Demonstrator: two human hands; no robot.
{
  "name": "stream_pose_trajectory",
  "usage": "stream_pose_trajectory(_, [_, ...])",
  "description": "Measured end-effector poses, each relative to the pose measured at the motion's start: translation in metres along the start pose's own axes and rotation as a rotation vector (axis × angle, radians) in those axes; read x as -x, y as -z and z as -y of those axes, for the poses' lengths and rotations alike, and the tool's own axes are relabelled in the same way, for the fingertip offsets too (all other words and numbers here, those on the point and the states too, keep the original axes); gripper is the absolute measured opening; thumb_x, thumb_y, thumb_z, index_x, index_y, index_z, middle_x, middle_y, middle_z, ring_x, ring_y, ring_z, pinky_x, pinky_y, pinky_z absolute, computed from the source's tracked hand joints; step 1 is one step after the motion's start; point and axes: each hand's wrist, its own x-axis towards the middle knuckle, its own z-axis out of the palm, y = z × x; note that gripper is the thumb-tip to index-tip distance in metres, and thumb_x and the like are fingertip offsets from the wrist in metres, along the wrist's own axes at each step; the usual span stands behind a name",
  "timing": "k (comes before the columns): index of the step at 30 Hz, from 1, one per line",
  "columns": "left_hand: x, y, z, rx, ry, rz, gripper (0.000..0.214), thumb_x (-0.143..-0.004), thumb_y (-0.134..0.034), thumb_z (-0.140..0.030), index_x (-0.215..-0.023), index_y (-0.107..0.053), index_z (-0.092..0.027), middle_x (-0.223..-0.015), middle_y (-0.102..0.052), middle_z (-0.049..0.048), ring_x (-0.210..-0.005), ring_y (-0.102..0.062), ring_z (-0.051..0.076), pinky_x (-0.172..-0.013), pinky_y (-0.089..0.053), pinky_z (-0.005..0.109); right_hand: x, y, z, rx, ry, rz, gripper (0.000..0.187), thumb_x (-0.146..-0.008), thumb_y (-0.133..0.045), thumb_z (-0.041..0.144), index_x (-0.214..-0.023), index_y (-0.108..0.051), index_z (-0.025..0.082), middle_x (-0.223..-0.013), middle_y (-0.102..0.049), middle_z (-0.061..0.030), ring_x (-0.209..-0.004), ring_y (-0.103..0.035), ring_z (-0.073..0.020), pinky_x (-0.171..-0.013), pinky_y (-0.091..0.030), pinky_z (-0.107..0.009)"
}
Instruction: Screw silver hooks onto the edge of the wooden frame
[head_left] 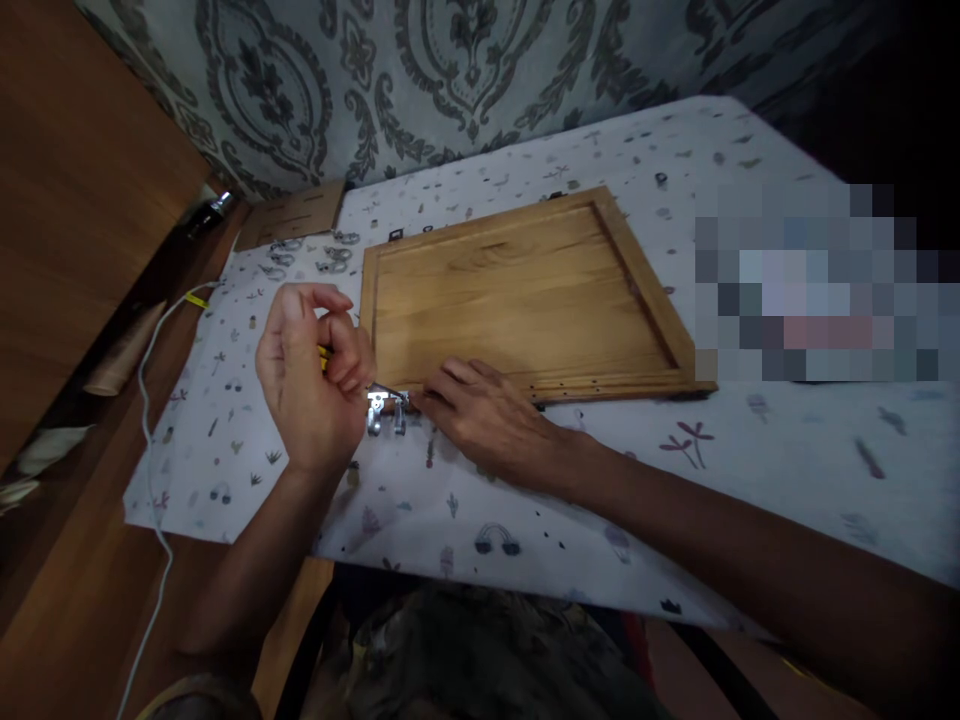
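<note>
One view reaches me, from the head camera. I find the wooden panel lying on a patterned cloth over a table, its near long edge toward the person. A silver fitting sits at the left end of that edge, its two arms pointing toward the person.

I record the left hand curled around a screwdriver, with the tip down at the fitting. The right hand has its fingers bent and its fingertips beside the fitting; I cannot tell whether they pinch it or only press near it.

Risks, in my judgement: the tip could skid off the metal and strike the right fingertips, which lie close to its line; a slanted shaft would be the cause. A light hold could let the fitting turn or sit askew. The panel could slide if the cloth slips beneath it. Any small screw let go could be lost among the printed motifs. Loose fittings beyond the left hand and a white cable at the table's left side could be caught by a stray forearm.
</note>
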Motion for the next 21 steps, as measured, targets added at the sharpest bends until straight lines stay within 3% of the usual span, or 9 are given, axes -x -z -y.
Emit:
stream_pose_trajectory(4, [0.0067, -0.0016, -0.0051, -0.022, -0.028, -0.001, 0.029, -0.101, -0.061, -0.033, -0.075, -0.063, -0.02, -0.044, -0.027, -0.0091, -0.038, -0.013, 0.005, -0.038, -0.014, 0.021, -0.0001, -0.0009, 0.0003, 0.006, -0.005, 0.001, 0.02, -0.098, -0.061, 0.011, -0.115, -0.07, 0.008, -0.093, -0.066, -0.0099, -0.091, -0.05, -0.0239, -0.078, -0.04, -0.036])
stream_pose_trajectory(21, [0.0091, -0.0008, -0.0053, -0.007, -0.025, 0.023, 0.028, -0.1, -0.062, -0.034, -0.076, -0.064, -0.019, -0.044, -0.027, -0.0091, -0.038, -0.014, 0.005, -0.038, -0.016, 0.02, 0.0001, -0.0018, -0.0005, 0.006, 0.001, -0.002, 0.02, -0.098, -0.061, 0.012, -0.116, -0.07, 0.009, -0.093, -0.065, -0.0095, -0.091, -0.049, -0.0233, -0.079, -0.04, -0.036])
